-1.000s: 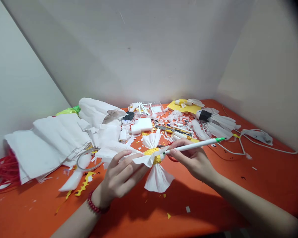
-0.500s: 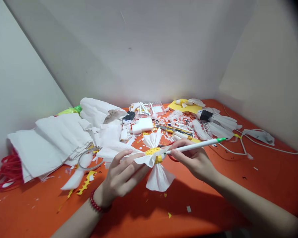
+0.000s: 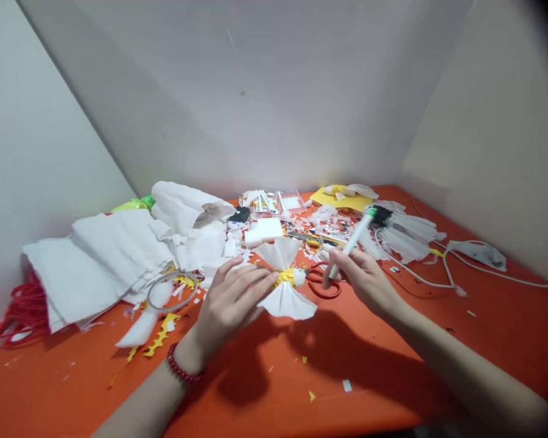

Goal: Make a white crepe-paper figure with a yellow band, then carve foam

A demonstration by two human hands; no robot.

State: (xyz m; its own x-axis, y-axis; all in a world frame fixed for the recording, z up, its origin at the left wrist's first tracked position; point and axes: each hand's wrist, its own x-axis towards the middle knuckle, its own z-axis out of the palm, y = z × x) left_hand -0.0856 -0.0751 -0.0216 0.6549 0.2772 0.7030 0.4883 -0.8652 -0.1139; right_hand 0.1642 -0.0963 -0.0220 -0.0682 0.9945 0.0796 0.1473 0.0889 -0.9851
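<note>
While the left hand [image 3: 231, 301] holds the white tissue-paper figure with a yellow band around its middle [image 3: 283, 277] above the orange table [image 3: 393, 377], its fingers are stretched along the paper and pressed against it from the side. The right hand [image 3: 363, 280] is closed around a white pen with a green cap [image 3: 354, 240]; thumb and fingers pinch the lower part, and the capped end points up and away from the person. The pen tip is just beside the figure, apart from it. A pair of red-handled scissors [image 3: 322, 283] lies on the table between the two hands. At the left lies a pile of white crepe paper sheets [image 3: 109, 255], and small paper scraps [image 3: 329, 228] cover the far part of the table.
</note>
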